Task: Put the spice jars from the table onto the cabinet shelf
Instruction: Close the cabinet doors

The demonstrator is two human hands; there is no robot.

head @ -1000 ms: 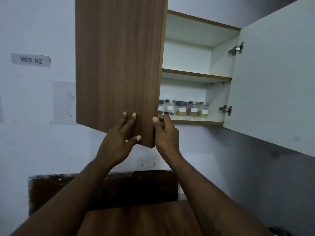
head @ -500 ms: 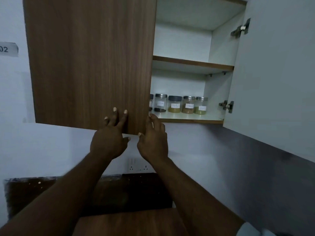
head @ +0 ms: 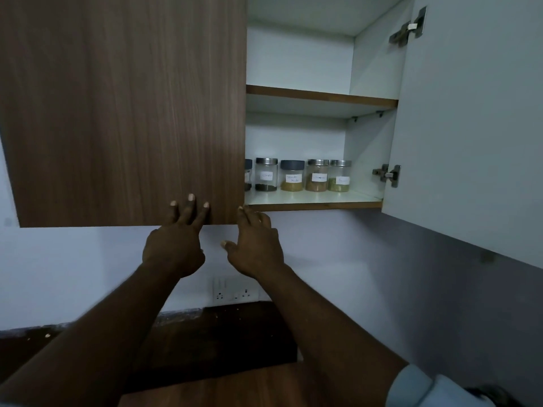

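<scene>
Several labelled spice jars (head: 316, 175) stand in a row on the bottom shelf (head: 314, 204) of the wall cabinet; the leftmost is half hidden behind the left door. The brown left door (head: 123, 113) is flat against the cabinet front. My left hand (head: 176, 242) has three fingertips pressed on the door's lower right corner. My right hand (head: 255, 245) is just below that corner with fingers spread, its fingertips near the door's edge, holding nothing.
The right cabinet door (head: 470, 113) stands wide open, white inside, with two hinges. The upper shelf (head: 320, 96) has nothing on it. A wall socket (head: 235, 292) sits below, above the dark wooden table (head: 235, 386).
The left door swung from ajar to flat against the cabinet. My right hand let go of the door's edge and opened. The view moved closer and to the right.
</scene>
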